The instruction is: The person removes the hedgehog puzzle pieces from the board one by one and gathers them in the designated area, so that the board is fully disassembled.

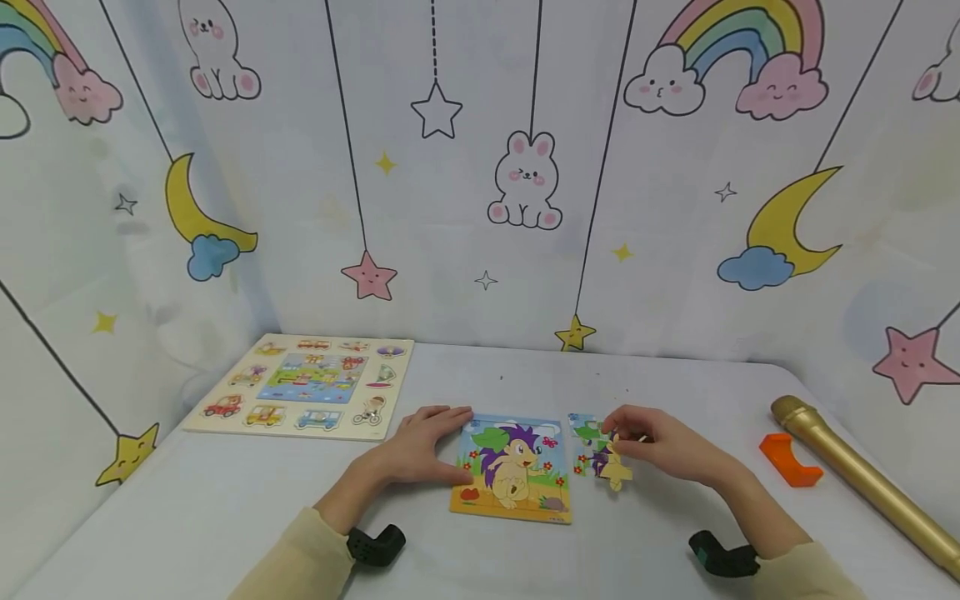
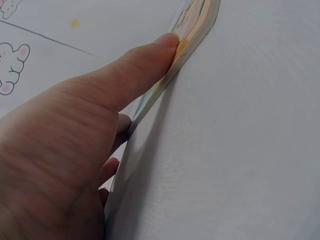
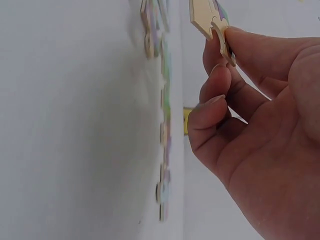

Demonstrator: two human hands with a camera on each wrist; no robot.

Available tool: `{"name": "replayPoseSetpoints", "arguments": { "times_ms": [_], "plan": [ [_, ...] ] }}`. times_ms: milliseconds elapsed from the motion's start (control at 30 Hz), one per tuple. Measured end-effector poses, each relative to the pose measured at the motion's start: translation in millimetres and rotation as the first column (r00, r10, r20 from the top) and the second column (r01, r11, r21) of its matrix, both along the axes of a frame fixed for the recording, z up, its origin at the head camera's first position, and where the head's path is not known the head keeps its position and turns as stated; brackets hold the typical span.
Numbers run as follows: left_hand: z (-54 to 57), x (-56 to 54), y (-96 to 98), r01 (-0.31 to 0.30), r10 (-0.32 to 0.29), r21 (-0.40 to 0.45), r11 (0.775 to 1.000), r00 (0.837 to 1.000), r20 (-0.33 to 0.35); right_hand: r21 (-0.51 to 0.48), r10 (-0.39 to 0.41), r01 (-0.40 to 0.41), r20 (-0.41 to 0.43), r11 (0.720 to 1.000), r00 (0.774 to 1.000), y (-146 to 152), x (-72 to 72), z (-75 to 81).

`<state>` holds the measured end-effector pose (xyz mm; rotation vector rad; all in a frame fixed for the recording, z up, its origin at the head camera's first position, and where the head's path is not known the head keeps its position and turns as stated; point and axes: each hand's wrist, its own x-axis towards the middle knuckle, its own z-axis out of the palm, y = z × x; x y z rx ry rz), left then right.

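A square jigsaw puzzle (image 1: 517,467) with a purple-haired hedgehog picture lies on the white table in the head view. My left hand (image 1: 420,448) rests at its left side, thumb (image 2: 155,52) on the board's edge and fingers spread near the upper left corner. Just right of the board are several loose jigsaw pieces (image 1: 583,427), partly covered by my right hand (image 1: 663,442). Between thumb and forefinger that hand pinches a wooden jigsaw piece (image 3: 204,20), raised off the table; whether it is one piece or more I cannot tell.
A cream picture board (image 1: 202,422) with vehicles lies at the back left. On the right are an orange curved block (image 1: 791,461) and a long gold rod (image 1: 862,479). A patterned curtain (image 1: 480,183) hangs behind the table. Black devices (image 1: 377,546) sit at both wrists.
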<state>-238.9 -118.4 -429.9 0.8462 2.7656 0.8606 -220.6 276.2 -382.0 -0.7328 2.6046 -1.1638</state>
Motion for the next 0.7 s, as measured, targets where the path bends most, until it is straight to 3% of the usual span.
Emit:
{"name": "replayPoseSetpoints", "arguments": {
  "times_ms": [333,700],
  "plan": [
    [1.2,0.6,0.7,-0.004,0.004,0.001,1.000,1.000,0.004,0.038,-0.069,0.068,0.012,0.997,0.998,22,-0.9,-8.4],
    [-0.1,0.1,0.7,-0.009,0.009,-0.008,1.000,1.000,-0.003,0.046,-0.053,0.052,0.024,0.998,0.998,28,-2.4,-15.5]
  ]
}}
